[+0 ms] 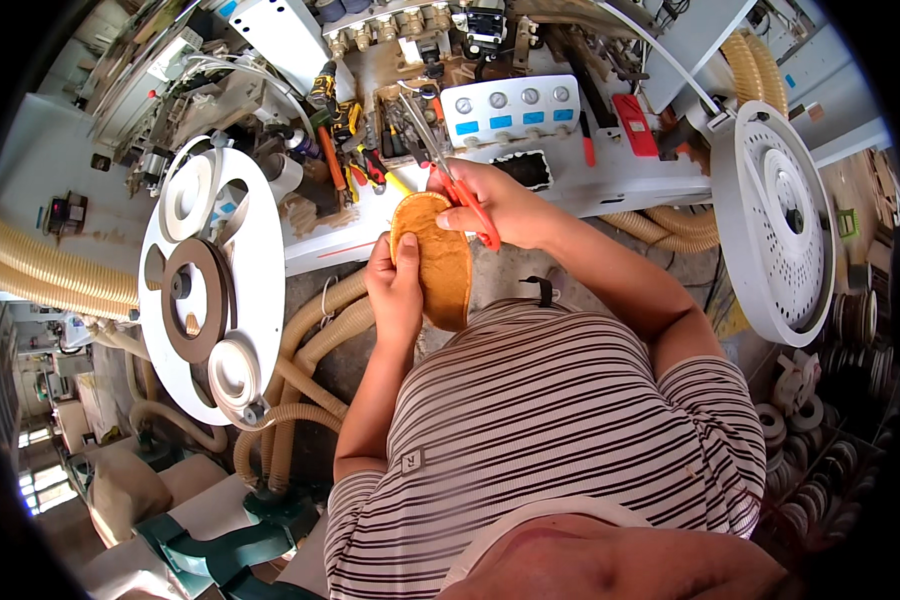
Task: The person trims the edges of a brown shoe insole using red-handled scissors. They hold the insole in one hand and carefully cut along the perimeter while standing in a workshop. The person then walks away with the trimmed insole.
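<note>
A tan, sole-shaped insole (446, 275) with a paler edge is held upright in front of my body. My left hand (396, 285) grips its left side, with the thumb lying across its face. On the other side my right hand (500, 203) holds red-handled scissors (475, 212), their blades pointing away toward the bench. The right thumb also presses on the upper right of the insole. The fingers behind the insole are hidden.
Ahead is a white machine bench (610, 182) with a gauge panel (512, 108), a yellow-black drill (345, 120) and a red box (635, 125). A white reel disc (260, 290) stands left, a perforated white disc (750, 240) right. Ribbed hoses (340, 330) run below.
</note>
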{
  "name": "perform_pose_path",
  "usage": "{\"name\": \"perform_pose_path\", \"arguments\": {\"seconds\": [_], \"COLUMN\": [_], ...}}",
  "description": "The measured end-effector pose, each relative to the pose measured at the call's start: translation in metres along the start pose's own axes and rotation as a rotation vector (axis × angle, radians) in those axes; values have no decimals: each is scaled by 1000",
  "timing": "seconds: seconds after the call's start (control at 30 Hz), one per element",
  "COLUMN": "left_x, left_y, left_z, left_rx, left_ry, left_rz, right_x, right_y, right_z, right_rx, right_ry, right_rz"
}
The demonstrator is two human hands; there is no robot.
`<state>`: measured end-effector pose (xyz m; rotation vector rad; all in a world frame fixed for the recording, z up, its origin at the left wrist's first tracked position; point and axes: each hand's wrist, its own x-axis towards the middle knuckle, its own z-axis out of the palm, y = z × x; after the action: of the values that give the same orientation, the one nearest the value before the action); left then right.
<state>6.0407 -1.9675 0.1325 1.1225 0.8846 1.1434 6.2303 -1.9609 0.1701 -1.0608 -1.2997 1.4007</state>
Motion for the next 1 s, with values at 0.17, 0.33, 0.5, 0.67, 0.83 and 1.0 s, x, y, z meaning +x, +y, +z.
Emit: {"name": "perform_pose_path", "arguments": {"seconds": [0.17,0.33,0.5,0.67,0.83,1.0], "left_x": [7,7,8,8,11,16], "left_y": [-5,0,-14,-22,-20,-19], "left_z": [3,8,8,17,21,25], "left_rx": [-50,-142,-156,-196,-169,-243], "left_ry": [-102,-160,-135,-83,-75,-40], "left_rz": [-101,-171,-179,-200,-194,-224], "right_x": [3,7,-1,-5,-8,-20], "right_y": [17,22,19,27,26,12], "right_z": [-2,-9,-19,-22,-24,-38], "right_rx": [-118,-63,-42,61,77,-542], "right_ry": [74,135,39,1,78,175], "right_rz": [-52,39,55,68,85,-59]}}
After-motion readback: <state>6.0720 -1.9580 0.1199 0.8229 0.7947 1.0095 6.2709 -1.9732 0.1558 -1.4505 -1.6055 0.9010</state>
